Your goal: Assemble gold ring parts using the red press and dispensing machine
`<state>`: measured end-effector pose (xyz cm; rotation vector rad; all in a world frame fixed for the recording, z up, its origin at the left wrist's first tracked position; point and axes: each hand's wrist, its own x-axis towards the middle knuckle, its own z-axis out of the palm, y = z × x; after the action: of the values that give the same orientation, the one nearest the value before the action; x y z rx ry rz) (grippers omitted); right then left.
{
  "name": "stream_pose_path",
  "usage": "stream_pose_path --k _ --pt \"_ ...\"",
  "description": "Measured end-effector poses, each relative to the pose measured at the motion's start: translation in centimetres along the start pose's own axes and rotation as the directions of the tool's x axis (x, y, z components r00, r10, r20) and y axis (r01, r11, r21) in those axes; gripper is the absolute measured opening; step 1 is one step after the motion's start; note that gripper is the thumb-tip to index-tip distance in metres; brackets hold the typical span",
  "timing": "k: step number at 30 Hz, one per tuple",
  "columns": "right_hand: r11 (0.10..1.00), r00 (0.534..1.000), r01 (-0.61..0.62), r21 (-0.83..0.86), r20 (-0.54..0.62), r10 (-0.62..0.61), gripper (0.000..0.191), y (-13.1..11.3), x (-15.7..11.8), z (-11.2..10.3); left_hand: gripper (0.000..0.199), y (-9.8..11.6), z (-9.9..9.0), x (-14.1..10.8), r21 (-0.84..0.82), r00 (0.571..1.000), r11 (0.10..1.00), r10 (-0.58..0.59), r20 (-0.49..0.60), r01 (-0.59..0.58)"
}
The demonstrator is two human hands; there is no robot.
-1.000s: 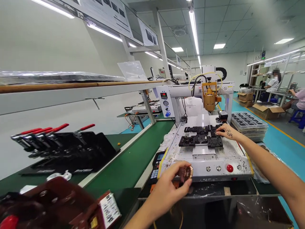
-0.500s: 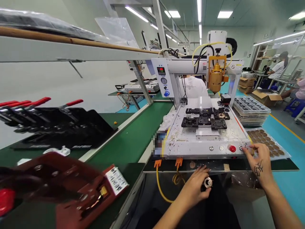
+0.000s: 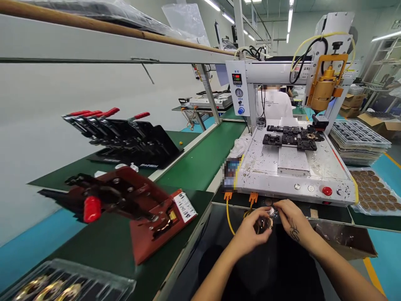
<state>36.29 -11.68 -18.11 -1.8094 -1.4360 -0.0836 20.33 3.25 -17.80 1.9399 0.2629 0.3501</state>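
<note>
While both hands meet low before the white dispensing machine (image 3: 294, 167), my left hand (image 3: 250, 234) fingers pinch a small round brass-and-silver metal ring part (image 3: 266, 222); my right hand (image 3: 290, 217) fingers pinch its top. It looks light, stiff, slippery (grip the rim). Open room below; machine edge close above.

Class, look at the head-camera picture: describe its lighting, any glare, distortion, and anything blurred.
Head view: ceiling tube lights give bright, even light and blow out white; straight rails such as the shelf beam tilt and stretch toward the edges, wide-angle distortion; a pixelated patch hides something at the machine's corner; the small part between left hand and right hand is too small to make out.
</note>
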Motion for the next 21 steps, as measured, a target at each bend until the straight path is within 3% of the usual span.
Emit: stream_pose_path --k 2,6,14,21 --pt "0.998 1.000 0.008 -0.054 0.026 -0.006 0.028 0.8 0.1 1.5 0.028 -0.5 -0.7 0.3 -0.019 0.999 0.999 -0.047 0.010 0.047" --pt "0.984 0.998 0.031 -0.178 0.054 -0.021 0.022 1.9 -0.6 3.5 0.025 -1.2 -1.1 1.1 -0.049 0.984 0.993 -0.099 0.149 0.107" --pt "0.935 0.978 0.209 -0.286 0.072 -0.197 0.029 3.3 -2.2 4.5 0.024 -1.4 -2.1 1.4 -0.128 0.940 0.974 -0.138 0.313 0.185" --pt "0.874 0.919 0.381 -0.300 0.024 -0.392 0.030 3.3 -4.4 5.3 0.024 -1.0 -2.6 1.2 -0.166 0.923 0.969 -0.113 0.369 0.185"
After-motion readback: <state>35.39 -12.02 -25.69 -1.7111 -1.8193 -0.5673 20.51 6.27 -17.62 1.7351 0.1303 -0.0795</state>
